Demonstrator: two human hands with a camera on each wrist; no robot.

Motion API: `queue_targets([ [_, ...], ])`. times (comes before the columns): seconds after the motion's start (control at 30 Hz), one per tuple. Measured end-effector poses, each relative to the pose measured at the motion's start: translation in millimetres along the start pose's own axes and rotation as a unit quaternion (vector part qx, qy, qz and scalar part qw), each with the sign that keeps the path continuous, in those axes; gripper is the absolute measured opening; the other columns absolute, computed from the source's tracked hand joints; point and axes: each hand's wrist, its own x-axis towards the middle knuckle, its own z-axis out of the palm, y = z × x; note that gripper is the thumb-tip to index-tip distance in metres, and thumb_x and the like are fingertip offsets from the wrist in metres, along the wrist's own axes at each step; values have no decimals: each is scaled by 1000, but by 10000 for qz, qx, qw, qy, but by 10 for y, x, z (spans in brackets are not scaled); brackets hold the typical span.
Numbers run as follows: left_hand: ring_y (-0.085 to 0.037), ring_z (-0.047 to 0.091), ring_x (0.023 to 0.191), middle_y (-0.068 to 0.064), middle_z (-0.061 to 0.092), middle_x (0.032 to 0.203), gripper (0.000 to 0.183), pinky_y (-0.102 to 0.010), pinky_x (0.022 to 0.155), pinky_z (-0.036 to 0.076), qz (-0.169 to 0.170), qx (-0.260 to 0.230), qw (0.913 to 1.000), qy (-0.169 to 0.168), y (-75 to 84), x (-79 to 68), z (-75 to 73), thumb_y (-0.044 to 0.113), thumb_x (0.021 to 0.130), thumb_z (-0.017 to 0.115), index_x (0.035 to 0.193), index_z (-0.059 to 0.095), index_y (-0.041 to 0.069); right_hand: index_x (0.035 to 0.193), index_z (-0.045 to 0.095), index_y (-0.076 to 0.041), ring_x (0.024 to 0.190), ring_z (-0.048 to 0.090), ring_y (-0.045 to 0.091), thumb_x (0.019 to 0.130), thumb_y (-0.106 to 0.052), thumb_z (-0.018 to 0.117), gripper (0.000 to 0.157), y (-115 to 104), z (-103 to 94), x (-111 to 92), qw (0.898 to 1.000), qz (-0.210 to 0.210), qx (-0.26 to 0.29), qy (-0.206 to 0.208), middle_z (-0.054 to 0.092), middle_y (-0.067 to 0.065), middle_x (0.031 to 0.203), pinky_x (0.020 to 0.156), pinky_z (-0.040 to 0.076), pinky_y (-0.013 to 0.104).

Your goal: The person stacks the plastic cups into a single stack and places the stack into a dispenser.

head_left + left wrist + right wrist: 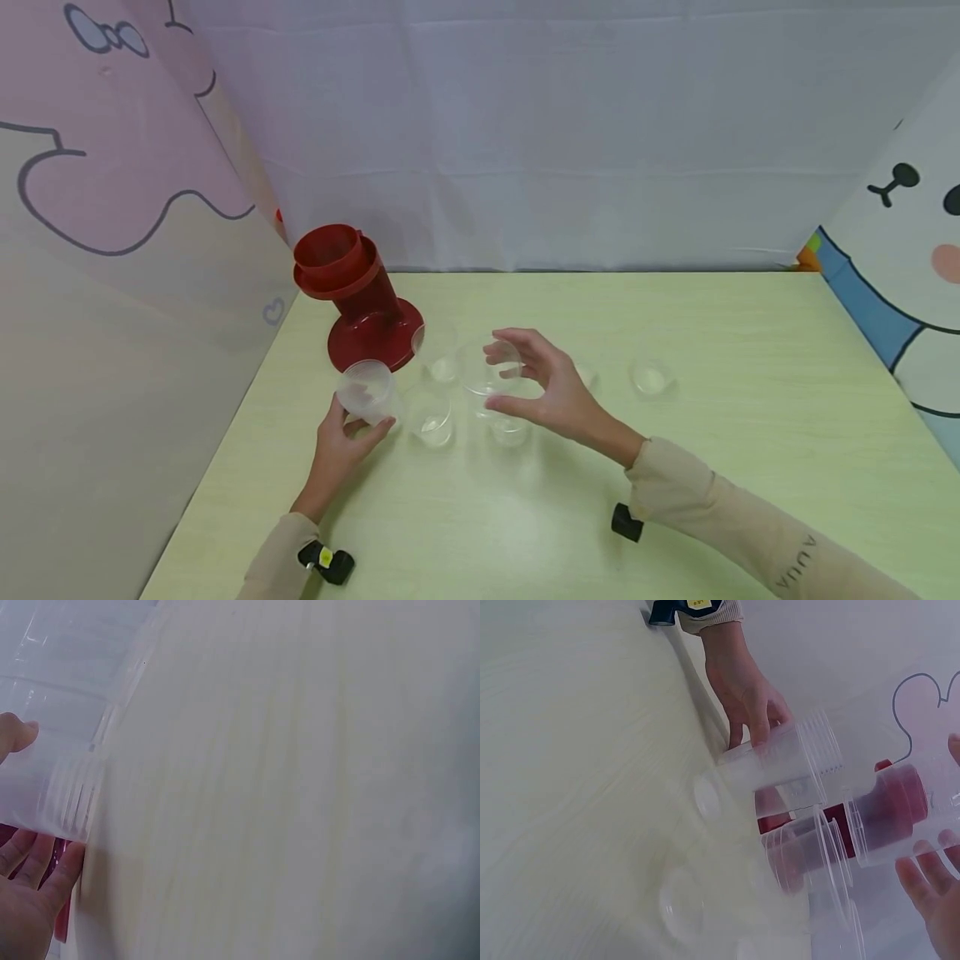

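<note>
In the head view my left hand (337, 454) grips a stack of clear plastic cups (366, 387) near the table's left side. Several rims, close together, show on that stack (817, 754) in the right wrist view. My right hand (558, 392) holds a single clear cup (487, 371) between thumb and fingers, raised above the table. Between and behind the hands stand other clear cups, one (432, 421) beside the stack and one (438, 354) farther back. In the left wrist view, the left fingers (60, 885) lie along the stack.
A dark red stand (367, 333) with a round base and cup-shaped top is at the back left. Farther right a clear cup (651, 377) sits on the pale table (712, 467). A light cloth (570, 150) hangs along the back edge.
</note>
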Motion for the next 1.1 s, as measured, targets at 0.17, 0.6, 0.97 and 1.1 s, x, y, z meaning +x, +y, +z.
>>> queue_targets([
  [0.17,-27,46,120,-12,47,132,72,-42,95,46,9,40,10000,3,17,-4,-2,13,80,77,138,34,7,132,44,1,112,54,37,73,10,75,67,-55,25,24,10000,67,-44,-30,57,19,123,91,50,45],
  [0.6,-24,47,118,-11,48,131,72,-37,94,47,-3,67,10000,33,16,-4,-2,13,79,78,137,35,7,133,44,-1,113,53,38,74,9,75,67,-43,69,97,9998,150,33,-108,56,18,124,93,49,46],
  [0.97,-22,48,117,-11,49,130,72,-26,92,48,83,-23,10000,23,-2,4,-2,13,79,78,136,36,7,132,44,2,113,53,40,73,10,75,67,-50,117,160,9995,78,235,-209,56,21,123,93,46,55],
  [1.1,-24,48,117,-12,48,131,72,-39,94,47,53,22,10000,32,13,1,-4,12,79,78,136,36,7,132,44,1,113,53,41,74,10,75,67,-45,139,184,9994,81,249,-246,56,20,123,93,46,55],
])
